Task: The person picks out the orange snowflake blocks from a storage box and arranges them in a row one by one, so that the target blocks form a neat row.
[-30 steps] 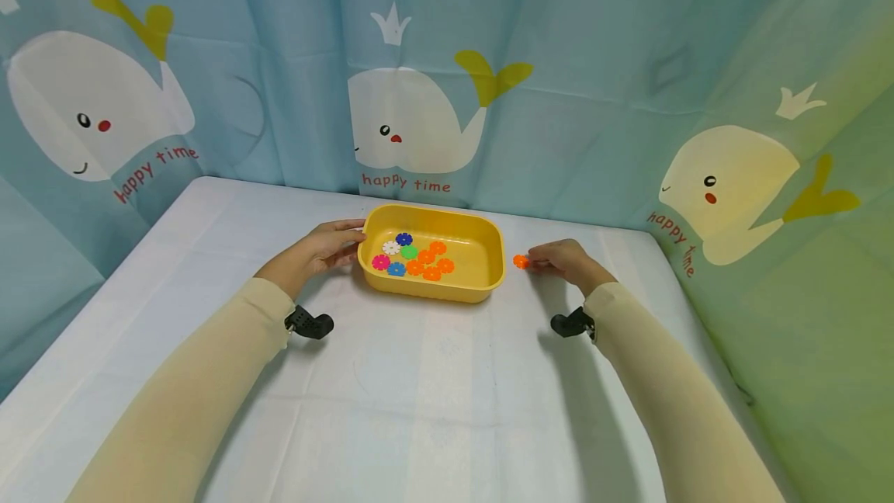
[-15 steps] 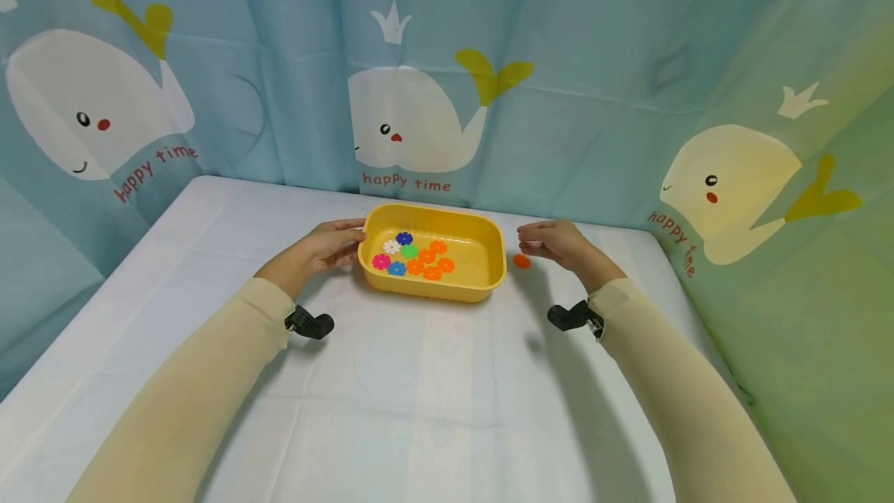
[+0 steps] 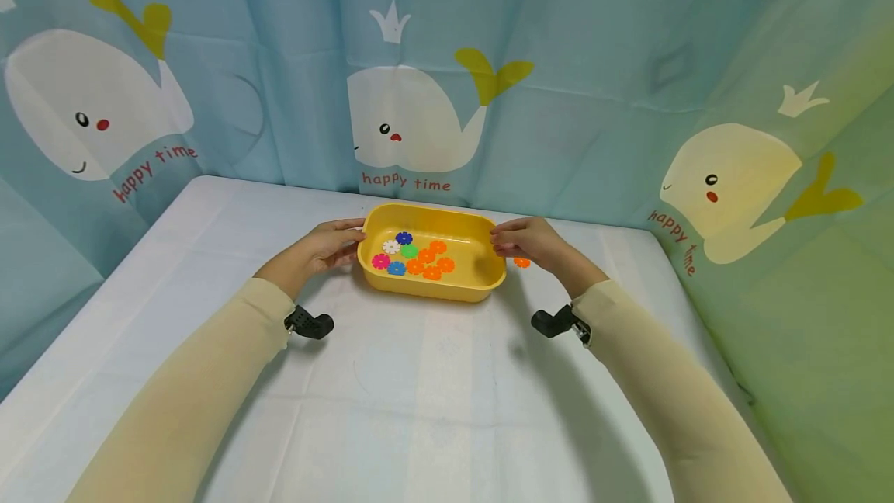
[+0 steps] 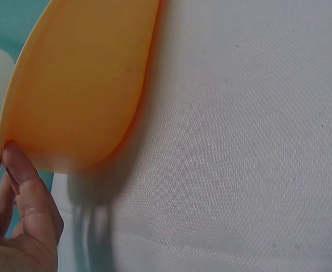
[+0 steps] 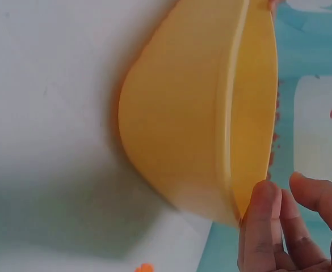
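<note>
A yellow plastic basin (image 3: 475,295) stands on the white-covered table, holding several flower-shaped plastic discs. Most of the discs (image 3: 426,256) are orange; pink, white, green and blue ones lie at the basin's left side. My left hand (image 3: 317,251) pinches the rim at the basin's left end; in the left wrist view a fingertip (image 4: 19,161) presses on the outer wall. At the right end, fingertips of my right hand (image 3: 534,243) reach over the rim, and the right wrist view shows the thumb apart from the other fingers. One orange disc (image 3: 521,262) lies outside, partly covered by the right hand.
The white tablecloth (image 3: 433,394) spreads in front of the basin. Close behind the table hangs a blue curtain (image 3: 594,146) with whale prints, which continues along the right side. Both wrists wear small black devices (image 3: 309,323).
My right hand has let go of the orange disc beside the basin, lifted, and moved left to the basin's right rim. The left hand and basin have stayed in place.
</note>
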Action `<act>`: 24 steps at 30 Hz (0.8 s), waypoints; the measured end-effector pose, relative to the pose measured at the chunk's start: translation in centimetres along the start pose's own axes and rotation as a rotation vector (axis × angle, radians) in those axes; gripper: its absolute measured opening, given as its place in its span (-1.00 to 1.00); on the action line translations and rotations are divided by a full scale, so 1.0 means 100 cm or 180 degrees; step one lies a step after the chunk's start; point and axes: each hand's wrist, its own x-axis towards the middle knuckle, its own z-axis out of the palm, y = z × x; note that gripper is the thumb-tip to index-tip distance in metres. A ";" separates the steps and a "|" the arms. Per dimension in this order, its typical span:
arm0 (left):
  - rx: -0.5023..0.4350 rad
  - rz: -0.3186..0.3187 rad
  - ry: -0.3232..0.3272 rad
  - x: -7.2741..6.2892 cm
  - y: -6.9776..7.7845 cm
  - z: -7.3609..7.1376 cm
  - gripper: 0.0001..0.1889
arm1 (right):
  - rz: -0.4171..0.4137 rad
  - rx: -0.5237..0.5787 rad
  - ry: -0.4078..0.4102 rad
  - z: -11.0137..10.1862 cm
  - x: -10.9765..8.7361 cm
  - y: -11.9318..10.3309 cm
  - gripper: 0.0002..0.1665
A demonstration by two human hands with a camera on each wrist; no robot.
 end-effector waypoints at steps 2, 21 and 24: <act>0.0006 0.0002 0.0000 0.000 0.000 0.000 -0.44 | 0.0011 -0.0003 -0.0009 0.005 0.001 -0.001 -0.51; 0.0014 -0.0034 0.0015 0.001 0.000 0.000 -0.44 | 0.0156 -0.0092 -0.0108 0.044 0.013 -0.009 -0.53; -0.0014 -0.0026 0.0020 0.002 -0.001 0.000 -0.44 | 0.0196 -0.0174 -0.0061 0.048 0.017 -0.009 -0.53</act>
